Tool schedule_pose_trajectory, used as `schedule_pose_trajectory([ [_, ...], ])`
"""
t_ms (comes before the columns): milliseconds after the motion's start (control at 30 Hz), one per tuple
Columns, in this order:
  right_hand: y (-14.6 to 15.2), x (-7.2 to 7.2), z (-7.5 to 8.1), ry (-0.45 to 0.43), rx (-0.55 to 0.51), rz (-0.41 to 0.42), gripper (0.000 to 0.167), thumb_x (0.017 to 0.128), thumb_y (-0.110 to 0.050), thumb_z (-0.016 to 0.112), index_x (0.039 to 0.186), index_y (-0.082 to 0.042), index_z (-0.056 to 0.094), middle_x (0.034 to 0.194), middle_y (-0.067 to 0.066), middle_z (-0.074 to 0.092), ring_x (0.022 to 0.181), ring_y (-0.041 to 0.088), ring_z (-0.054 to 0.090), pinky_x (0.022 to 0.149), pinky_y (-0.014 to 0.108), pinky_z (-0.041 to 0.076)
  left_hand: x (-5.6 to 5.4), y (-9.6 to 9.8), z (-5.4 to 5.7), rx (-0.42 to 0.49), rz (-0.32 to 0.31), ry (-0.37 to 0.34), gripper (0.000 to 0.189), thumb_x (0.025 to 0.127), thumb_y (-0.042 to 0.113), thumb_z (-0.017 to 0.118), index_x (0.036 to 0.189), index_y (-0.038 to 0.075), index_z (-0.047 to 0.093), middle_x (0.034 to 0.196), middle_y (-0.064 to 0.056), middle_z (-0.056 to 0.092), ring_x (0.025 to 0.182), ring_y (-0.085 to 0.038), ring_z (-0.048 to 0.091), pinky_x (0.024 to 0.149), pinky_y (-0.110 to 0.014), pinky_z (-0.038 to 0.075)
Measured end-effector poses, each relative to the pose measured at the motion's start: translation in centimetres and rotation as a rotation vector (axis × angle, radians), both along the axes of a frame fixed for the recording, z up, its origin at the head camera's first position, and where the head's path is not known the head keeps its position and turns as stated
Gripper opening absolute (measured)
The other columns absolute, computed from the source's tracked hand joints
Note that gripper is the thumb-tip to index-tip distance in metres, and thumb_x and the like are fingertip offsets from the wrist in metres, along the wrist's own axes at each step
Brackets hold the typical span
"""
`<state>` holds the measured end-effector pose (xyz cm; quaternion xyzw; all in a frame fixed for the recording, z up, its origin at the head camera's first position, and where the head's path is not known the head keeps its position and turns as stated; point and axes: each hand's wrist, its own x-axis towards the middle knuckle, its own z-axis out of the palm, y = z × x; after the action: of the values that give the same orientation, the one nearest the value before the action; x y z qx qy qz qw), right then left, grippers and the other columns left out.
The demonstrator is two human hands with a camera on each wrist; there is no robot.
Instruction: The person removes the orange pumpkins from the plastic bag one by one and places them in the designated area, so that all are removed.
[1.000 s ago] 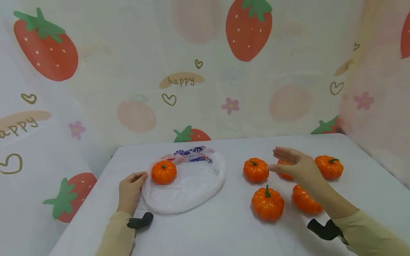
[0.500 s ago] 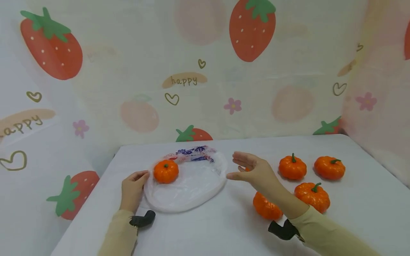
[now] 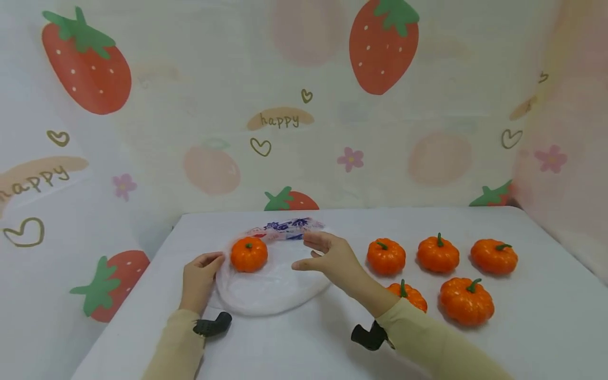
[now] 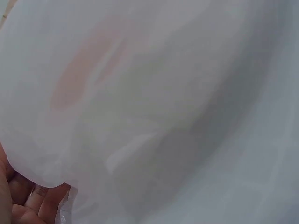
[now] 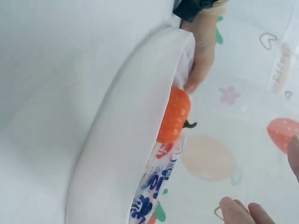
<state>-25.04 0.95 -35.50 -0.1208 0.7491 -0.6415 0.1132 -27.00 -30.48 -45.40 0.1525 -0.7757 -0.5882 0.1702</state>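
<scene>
A white plastic bag (image 3: 273,308) lies spread on the table with a rounded, open mouth and blue and red print at its far side. Inside its left part sits one small orange pumpkin (image 3: 249,255) with a green stem. My left hand (image 3: 199,279) pinches the bag's left rim; the left wrist view has its curled fingers (image 4: 35,203) at the bag's edge, mostly behind white film. Over the bag's right side hovers my right hand (image 3: 339,264), thumb and fingers spread apart, nothing between them. Its fingertips (image 5: 236,212) show at the right wrist view's lower right.
Several more orange pumpkins stand right of the bag, among them a back one (image 3: 386,257) and a front one (image 3: 467,302). My right forearm partly covers another pumpkin (image 3: 409,296). Behind the white table (image 3: 285,348) hangs a strawberry-print cloth (image 3: 294,158).
My right hand has moved left from above the pumpkins to over the bag, empty throughout. My left hand keeps its place at the rim. The view has shifted slightly.
</scene>
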Motion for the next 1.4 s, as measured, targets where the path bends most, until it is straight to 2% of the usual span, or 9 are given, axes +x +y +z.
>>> schedule_pose_trajectory([
  [167, -1.5, -0.8, -0.3, 0.011, 0.011, 0.009, 0.072, 0.077, -0.019, 0.086, 0.141, -0.012, 0.055, 0.144, 0.007, 0.057, 0.137, 0.025, 0.052, 0.109, 0.039, 0.044, -0.1, 0.2, -0.2, 0.001, -0.002, -0.011, 0.031, 0.094, 0.021, 0.068, 0.116, -0.002, 0.070, 0.088, 0.014, 0.068, 0.083, -0.002, 0.056, 0.071, -0.012, 0.047],
  [433, -4.2, -1.9, -0.9, 0.055, 0.046, -0.002, 0.068, 0.079, -0.022, 0.085, 0.139, -0.007, 0.056, 0.143, 0.010, 0.058, 0.135, 0.029, 0.052, 0.110, 0.042, 0.044, 0.0, -0.1, 0.0, -0.014, -0.008, -0.021, 0.033, 0.096, 0.025, 0.066, 0.117, 0.000, 0.070, 0.099, 0.004, 0.070, 0.089, -0.002, 0.057, 0.076, -0.009, 0.048],
  [633, -5.8, -2.6, -1.9, 0.031, 0.097, -0.017, 0.068, 0.076, -0.026, 0.087, 0.136, -0.007, 0.058, 0.142, 0.010, 0.058, 0.136, 0.031, 0.051, 0.107, 0.044, 0.047, -0.3, -0.3, -0.2, -0.018, -0.011, -0.027, 0.032, 0.096, 0.022, 0.066, 0.118, 0.000, 0.070, 0.100, 0.003, 0.072, 0.088, 0.001, 0.058, 0.077, -0.008, 0.048],
  [767, -6.6, -3.1, -2.6, 0.018, 0.103, -0.021, 0.070, 0.077, -0.023, 0.087, 0.138, -0.006, 0.056, 0.143, 0.011, 0.058, 0.136, 0.029, 0.051, 0.109, 0.045, 0.046, -0.4, -0.2, -0.3, -0.023, -0.012, -0.016, 0.031, 0.095, 0.021, 0.067, 0.118, -0.001, 0.070, 0.100, 0.003, 0.072, 0.088, 0.001, 0.059, 0.077, -0.008, 0.048],
  [900, -7.7, -3.5, -3.1, 0.028, 0.102, -0.019, 0.068, 0.078, -0.020, 0.086, 0.137, -0.004, 0.057, 0.142, 0.012, 0.058, 0.136, 0.030, 0.052, 0.109, 0.045, 0.045, -0.3, -0.2, -0.1, -0.020, -0.007, -0.031, 0.032, 0.096, 0.023, 0.066, 0.118, 0.000, 0.069, 0.104, 0.000, 0.071, 0.090, 0.000, 0.058, 0.077, -0.008, 0.048],
  [1067, -9.2, -3.6, -3.5, 0.049, 0.154, -0.054, 0.066, 0.077, -0.021, 0.086, 0.135, -0.005, 0.058, 0.140, 0.012, 0.060, 0.133, 0.031, 0.054, 0.108, 0.043, 0.047, -0.1, -0.2, -0.1, -0.028, -0.005, -0.044, 0.033, 0.096, 0.025, 0.065, 0.119, 0.001, 0.069, 0.110, -0.005, 0.071, 0.091, 0.000, 0.057, 0.077, -0.007, 0.048],
  [1200, -10.3, -3.8, -3.6, 0.061, 0.190, -0.080, 0.064, 0.077, -0.022, 0.086, 0.133, -0.005, 0.059, 0.138, 0.012, 0.061, 0.131, 0.030, 0.055, 0.106, 0.041, 0.048, -0.3, -0.4, -0.2, -0.042, -0.001, -0.032, 0.032, 0.096, 0.023, 0.065, 0.118, 0.001, 0.070, 0.108, -0.005, 0.072, 0.089, 0.002, 0.058, 0.077, -0.007, 0.048],
  [1400, -11.1, -4.2, -3.9, 0.059, 0.221, -0.096, 0.063, 0.076, -0.020, 0.087, 0.131, -0.003, 0.059, 0.134, 0.013, 0.063, 0.128, 0.030, 0.057, 0.105, 0.040, 0.050, -0.4, -0.3, -0.3, -0.029, -0.004, -0.025, 0.032, 0.095, 0.022, 0.067, 0.117, -0.001, 0.070, 0.100, 0.003, 0.072, 0.087, 0.003, 0.058, 0.076, -0.008, 0.048],
])
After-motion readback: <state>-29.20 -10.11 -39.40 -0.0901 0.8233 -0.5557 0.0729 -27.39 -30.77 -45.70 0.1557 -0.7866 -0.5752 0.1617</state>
